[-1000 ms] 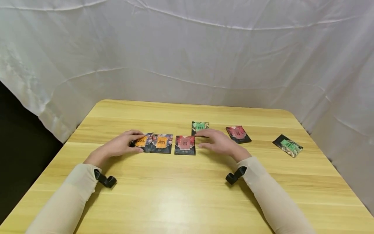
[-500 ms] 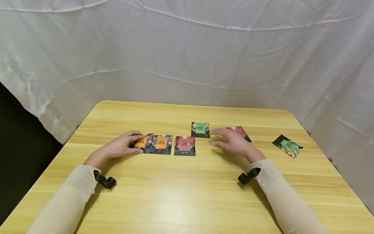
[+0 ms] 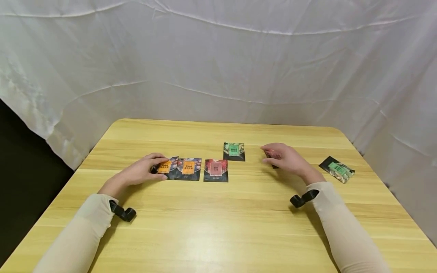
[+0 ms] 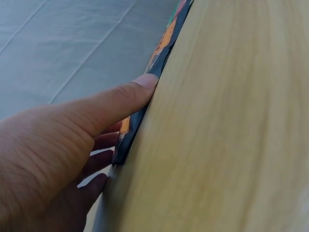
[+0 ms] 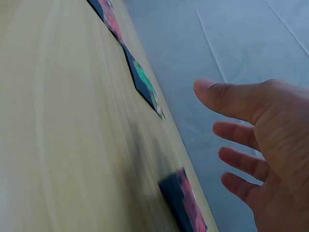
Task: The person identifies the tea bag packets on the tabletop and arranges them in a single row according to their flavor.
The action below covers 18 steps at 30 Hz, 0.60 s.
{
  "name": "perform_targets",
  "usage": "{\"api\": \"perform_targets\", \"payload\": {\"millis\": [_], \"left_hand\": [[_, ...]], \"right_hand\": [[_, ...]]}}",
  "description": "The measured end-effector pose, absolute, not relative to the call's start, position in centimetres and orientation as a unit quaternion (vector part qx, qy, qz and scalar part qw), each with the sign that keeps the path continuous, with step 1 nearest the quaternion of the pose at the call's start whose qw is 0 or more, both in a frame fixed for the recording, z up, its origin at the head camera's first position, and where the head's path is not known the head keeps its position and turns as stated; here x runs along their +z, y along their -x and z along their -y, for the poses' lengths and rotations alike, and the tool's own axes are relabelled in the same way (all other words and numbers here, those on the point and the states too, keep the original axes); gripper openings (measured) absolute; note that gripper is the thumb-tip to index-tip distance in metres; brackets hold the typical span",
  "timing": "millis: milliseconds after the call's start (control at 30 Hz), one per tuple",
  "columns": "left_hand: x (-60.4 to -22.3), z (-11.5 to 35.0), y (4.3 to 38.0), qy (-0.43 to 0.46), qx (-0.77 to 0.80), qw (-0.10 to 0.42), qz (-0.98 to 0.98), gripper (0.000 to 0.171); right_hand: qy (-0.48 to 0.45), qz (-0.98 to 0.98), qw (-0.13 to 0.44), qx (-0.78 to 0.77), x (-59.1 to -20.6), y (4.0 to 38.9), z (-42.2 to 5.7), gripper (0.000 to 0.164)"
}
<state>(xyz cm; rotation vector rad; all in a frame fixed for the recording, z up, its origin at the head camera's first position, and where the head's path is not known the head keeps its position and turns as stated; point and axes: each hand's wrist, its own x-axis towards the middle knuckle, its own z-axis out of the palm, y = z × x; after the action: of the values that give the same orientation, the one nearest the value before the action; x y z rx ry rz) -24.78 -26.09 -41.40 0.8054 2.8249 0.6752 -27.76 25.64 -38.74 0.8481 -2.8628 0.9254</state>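
Note:
My left hand (image 3: 140, 169) rests at the leftmost sachet (image 3: 165, 166), dark with an orange label, lying flat on the table. In the left wrist view its thumb (image 4: 137, 89) presses the sachet's near edge and the fingertips sit on the far side. Beside it lies a second orange-labelled sachet (image 3: 188, 168), their edges meeting. To the right is a red-labelled sachet (image 3: 216, 169). My right hand (image 3: 289, 158) hovers, fingers spread, over another red sachet (image 3: 272, 153), hiding much of it; the right wrist view shows the hand apart from that sachet (image 5: 186, 203).
A green-labelled sachet (image 3: 234, 151) lies farther back, between the red ones. Another green sachet (image 3: 337, 169) lies tilted at the far right. The wooden table (image 3: 205, 223) ends at a pale cloth (image 3: 218, 68) hung behind it.
My right hand has moved rightward from beside the near red sachet, uncovering the back green sachet, to over the other red one. My left hand has stayed in place.

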Motion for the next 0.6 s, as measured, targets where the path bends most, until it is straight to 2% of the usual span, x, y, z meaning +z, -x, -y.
{"api": "perform_targets", "payload": {"millis": [233,600], "left_hand": [[-41.6,26.2,24.9,-0.259,0.226,0.065,-0.937,0.08],[-41.8,26.3,25.1,-0.262,0.225,0.058,-0.937,0.08]], "right_hand": [[-0.259,0.921,0.021,0.29,-39.2,28.4,-27.4,0.049],[-0.212,0.934,-0.03,0.286,-40.3,28.8,-29.1,0.057]]}}
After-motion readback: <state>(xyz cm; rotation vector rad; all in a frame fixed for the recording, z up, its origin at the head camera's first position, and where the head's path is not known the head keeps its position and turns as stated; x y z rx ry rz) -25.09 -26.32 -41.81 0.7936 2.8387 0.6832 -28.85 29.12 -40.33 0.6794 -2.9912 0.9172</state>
